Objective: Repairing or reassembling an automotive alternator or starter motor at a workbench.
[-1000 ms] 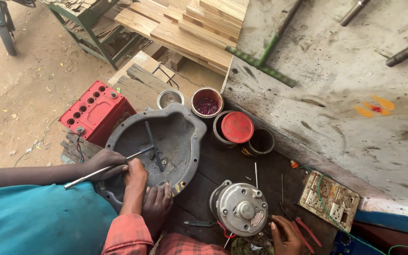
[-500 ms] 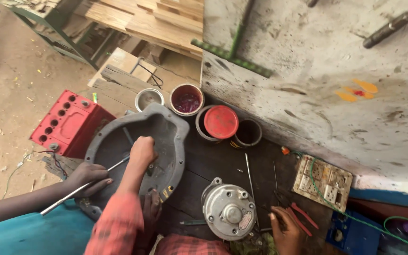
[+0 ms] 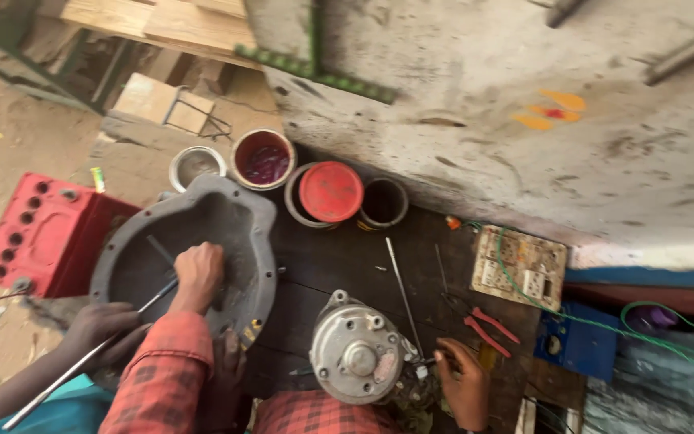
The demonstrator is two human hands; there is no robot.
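Behind the one grey dished metal housing (image 3: 226, 217) I count four round tins (image 3: 265, 157), one topped by a red lid (image 3: 330, 190). Left of it sits one red battery (image 3: 34, 237); right of it one silver round motor (image 3: 357, 358), one switch plate (image 3: 520, 269) and two red-handled tools (image 3: 487, 328).

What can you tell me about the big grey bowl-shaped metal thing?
The grey metal housing is a wide, shallow, dish-like casting with a thick flanged rim and small bolt holes. It looks dusty and greasy. It lies open side up between the red battery and the round motor. The left hand presses inside it, and another person's hand at its near edge pokes a thin metal rod in.
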